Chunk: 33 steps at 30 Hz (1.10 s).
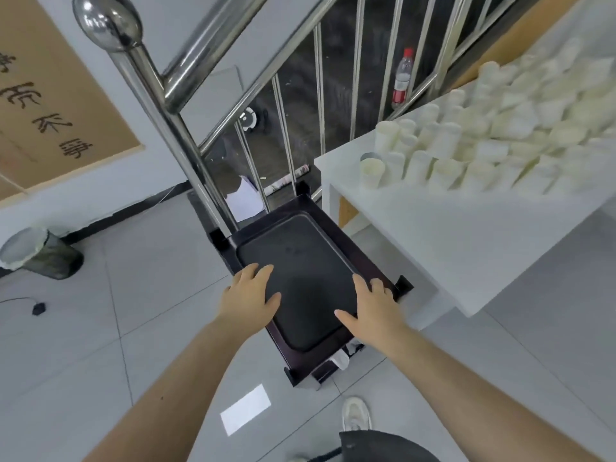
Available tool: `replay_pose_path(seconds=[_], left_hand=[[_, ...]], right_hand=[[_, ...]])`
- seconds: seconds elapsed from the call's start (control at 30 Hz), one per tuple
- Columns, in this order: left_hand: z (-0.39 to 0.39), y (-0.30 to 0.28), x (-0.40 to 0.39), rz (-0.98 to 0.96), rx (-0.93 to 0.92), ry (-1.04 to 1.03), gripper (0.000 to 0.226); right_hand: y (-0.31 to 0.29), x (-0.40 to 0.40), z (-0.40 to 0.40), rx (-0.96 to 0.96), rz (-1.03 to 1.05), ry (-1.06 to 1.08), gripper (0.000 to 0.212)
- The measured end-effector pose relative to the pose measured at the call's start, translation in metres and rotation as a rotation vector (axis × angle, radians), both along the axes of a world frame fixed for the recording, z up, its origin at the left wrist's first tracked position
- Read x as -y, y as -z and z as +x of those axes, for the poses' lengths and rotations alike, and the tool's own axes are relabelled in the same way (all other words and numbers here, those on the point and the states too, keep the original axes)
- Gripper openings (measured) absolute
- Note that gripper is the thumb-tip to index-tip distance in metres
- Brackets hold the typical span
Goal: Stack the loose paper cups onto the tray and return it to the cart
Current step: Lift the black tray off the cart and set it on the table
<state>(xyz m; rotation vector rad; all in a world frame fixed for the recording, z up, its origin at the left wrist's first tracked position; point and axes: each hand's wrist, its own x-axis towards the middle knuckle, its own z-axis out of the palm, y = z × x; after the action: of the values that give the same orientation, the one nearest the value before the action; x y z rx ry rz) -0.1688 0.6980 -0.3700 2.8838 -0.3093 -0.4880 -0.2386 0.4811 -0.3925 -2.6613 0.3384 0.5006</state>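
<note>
Reaching down from the bottom of the view, two bare arms lead to two hands on a dark tray. The left hand lies on the tray's left edge. Its fingers are straight and a little spread, with the thumb flat on the tray top. The right hand lies on the tray's right edge. Its fingers are also straight and a little spread, thumb pointing in across the tray. Whether any fingertip curls under the rim, I cannot tell.

The tray has nothing on it. It sits in the top of a dark cart, which has raised corners. A white shoe stands on the grey floor just below the cart.

Next to the cart, on the right, is a white surface. Many loose paper cups stand and lie on it in a crowd, some upright, some tipped. They are well apart from the tray.

Behind the cart is a shiny metal railing. A clear bottle with a red cap shows through the bars. Far left, a bin stands by the wall, below a brown sign.
</note>
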Motion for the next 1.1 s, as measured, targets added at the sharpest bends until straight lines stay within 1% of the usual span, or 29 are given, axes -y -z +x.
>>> replay_pose_path(seconds=[0.17,0.37,0.6,0.73,0.8,0.9,1.0,1.1], left_hand=[[0.032,0.007,0.004,0.022,0.009,0.041,0.058],[0.095,0.020,0.000,0.080,-0.028,0.149,0.057],[0.162,0.039,-0.005,0.107,-0.058,0.388,0.056],[0.189,0.049,-0.003,0.160,-0.100,0.480,0.055],[0.199,0.055,-0.001,0.194,-0.098,0.499,0.051],[0.211,0.064,0.002,0.247,-0.117,0.501,0.044],[0.217,0.073,0.004,0.274,-0.130,0.498,0.038],[0.223,0.080,0.003,0.264,-0.110,0.492,0.035]], right_hand=[[0.011,-0.005,0.010,-0.063,0.020,0.083,0.079],[0.020,-0.020,0.025,-0.093,0.011,0.254,0.079],[0.034,-0.060,0.038,-0.169,0.014,0.578,0.082],[0.035,-0.078,0.039,-0.220,0.013,0.762,0.081],[0.035,-0.084,0.039,-0.255,0.024,0.839,0.077],[0.039,-0.092,0.036,-0.327,0.106,0.944,0.058],[0.046,-0.097,0.034,-0.321,0.237,1.092,0.043],[0.050,-0.102,0.032,-0.276,0.276,1.161,0.029]])
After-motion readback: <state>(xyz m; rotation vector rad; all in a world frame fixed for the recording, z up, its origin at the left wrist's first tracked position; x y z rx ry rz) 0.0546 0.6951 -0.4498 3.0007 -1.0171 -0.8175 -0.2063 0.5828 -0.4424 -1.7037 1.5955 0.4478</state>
